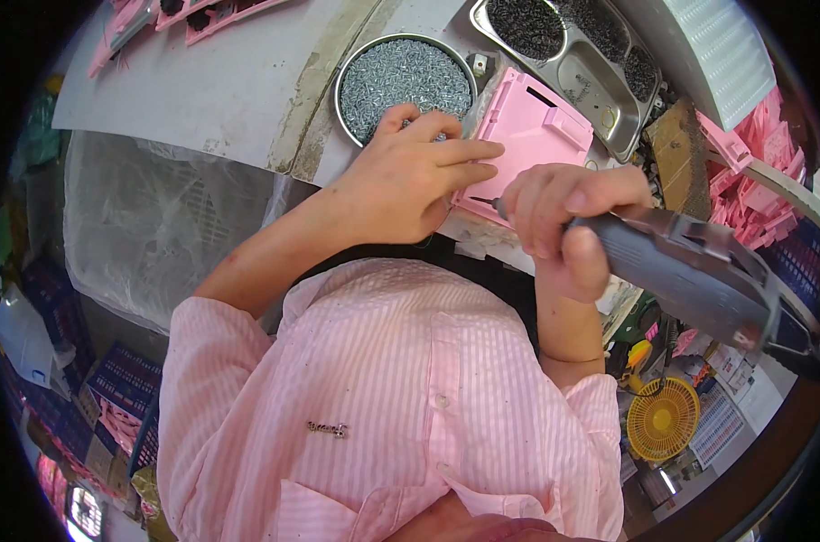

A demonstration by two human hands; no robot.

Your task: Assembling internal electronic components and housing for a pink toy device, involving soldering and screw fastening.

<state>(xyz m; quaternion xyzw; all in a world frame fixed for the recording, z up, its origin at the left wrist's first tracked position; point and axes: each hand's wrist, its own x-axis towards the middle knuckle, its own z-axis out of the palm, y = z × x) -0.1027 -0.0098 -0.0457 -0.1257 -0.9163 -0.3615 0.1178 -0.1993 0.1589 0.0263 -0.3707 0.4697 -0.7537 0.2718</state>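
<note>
In my right hand (568, 212) is a dark grey electric screwdriver (681, 271), its thin bit (484, 199) pointing left at the near left corner of a pink plastic panel (527, 126). The fingers wrap around the front of the tool. My left hand (396, 181) lies across the panel's left edge. Two of its fingers press on the panel, and the others bend over the rim of a round metal bowl (405, 86) full of small silvery screws. The left thumb is hidden, and so is whatever the bent fingers touch.
Beyond the panel lies a metal compartment tray (573, 77) with dark small screws. Pink plastic parts (758, 172) pile up at the right, near a brown cardboard piece (676, 149). More pink parts (202, 18) sit at the far left. A yellow basket (663, 418) stands low at right.
</note>
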